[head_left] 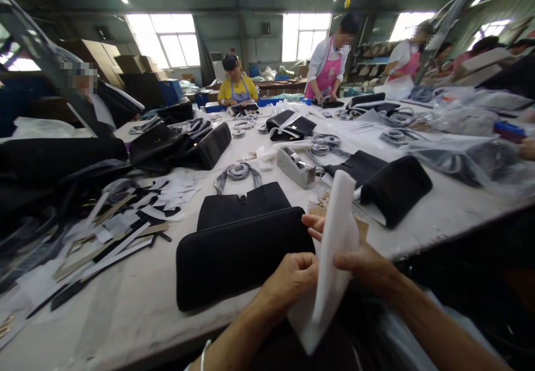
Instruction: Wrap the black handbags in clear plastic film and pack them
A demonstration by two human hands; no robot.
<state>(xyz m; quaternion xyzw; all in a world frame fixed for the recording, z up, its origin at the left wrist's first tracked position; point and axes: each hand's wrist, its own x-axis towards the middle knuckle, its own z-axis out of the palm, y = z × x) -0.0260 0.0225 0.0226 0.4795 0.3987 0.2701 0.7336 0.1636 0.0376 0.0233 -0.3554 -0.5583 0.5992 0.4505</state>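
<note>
A white foam sheet (pixel 334 243), folded or stacked and tilted upright, is between my hands at the table's front edge. My left hand (pixel 296 273) is closed, its curled fingers pressed on the sheet's left side. From the right, my right hand (pixel 355 259) grips the sheet, thumb in front and fingertips showing past its left edge. Just left of the sheet lies a black handbag (pixel 242 254) on its side, its flap (pixel 244 206) spread out behind it. Part of the sheet hangs below the table edge.
Strips of white, black and tan scrap (pixel 121 237) lie at left. A grey tape dispenser (pixel 296 167) stands beyond the bag, near wrapped straps (pixel 238 173). Another black bag (pixel 395 190) is at right. Co-workers (pixel 328 64) work across the table (pixel 137 315).
</note>
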